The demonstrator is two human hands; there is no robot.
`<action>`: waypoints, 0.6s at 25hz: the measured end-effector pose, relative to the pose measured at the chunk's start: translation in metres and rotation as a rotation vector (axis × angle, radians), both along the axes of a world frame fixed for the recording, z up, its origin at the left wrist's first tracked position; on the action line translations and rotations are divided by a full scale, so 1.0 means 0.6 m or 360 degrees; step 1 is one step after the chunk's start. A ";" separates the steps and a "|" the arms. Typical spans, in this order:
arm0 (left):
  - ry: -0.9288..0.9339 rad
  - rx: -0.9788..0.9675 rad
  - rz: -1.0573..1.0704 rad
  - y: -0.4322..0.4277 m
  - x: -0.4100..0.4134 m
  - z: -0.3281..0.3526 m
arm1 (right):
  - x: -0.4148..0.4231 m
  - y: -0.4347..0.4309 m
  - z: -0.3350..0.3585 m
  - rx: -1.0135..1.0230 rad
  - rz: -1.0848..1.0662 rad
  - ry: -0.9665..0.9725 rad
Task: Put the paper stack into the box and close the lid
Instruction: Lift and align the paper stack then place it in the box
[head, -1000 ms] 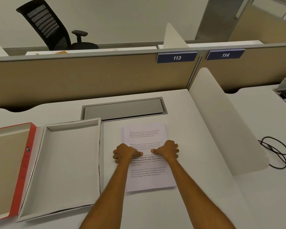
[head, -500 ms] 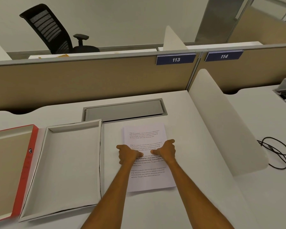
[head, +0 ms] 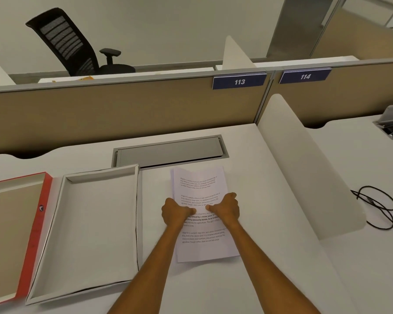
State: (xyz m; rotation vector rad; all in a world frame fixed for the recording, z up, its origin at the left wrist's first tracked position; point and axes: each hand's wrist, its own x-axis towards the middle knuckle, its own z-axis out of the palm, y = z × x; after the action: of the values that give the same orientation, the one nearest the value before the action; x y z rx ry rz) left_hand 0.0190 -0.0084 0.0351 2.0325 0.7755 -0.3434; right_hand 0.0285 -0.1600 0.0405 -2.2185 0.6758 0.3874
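A stack of printed white paper (head: pixel 200 184) lies on the white desk (head: pixel 270 257), just right of the box. My left hand (head: pixel 175 211) grips its left edge and my right hand (head: pixel 227 208) grips its right edge, both at mid-length with thumbs pressed on the top sheet. The far end of the stack bows up slightly and its left edges fan a little. The open white box (head: pixel 95 227) sits empty to the left, almost touching the stack. Its red-sided lid (head: pixel 35 234) lies upside down further left, partly cut off by the frame.
A grey cable hatch (head: pixel 168 150) is set into the desk behind the paper. A white curved divider (head: pixel 304 166) stands to the right, with a black cable (head: pixel 381 209) beyond it. A tan partition (head: pixel 123 114) closes the back.
Both hands have tightened on the sides of the stack, thumbs closer together. The stack's far end now bows up a little. Box and lid have not moved.
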 end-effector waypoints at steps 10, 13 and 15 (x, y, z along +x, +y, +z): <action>-0.0780 -0.0263 0.0215 -0.018 -0.024 0.069 | -0.012 -0.008 0.069 0.0265 -0.0224 -0.0752; -0.0994 -0.0464 0.0277 -0.019 -0.039 0.072 | -0.021 -0.011 0.075 0.0529 -0.0230 -0.0919; -0.1091 -0.0542 0.0311 -0.019 -0.047 0.073 | -0.031 -0.013 0.074 0.0670 -0.0207 -0.0999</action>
State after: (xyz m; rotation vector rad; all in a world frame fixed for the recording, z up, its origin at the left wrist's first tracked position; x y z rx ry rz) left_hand -0.0091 -0.0199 0.0786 1.5783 0.4368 0.3097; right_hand 0.0101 -0.1676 0.0848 -1.7390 0.3492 -0.2193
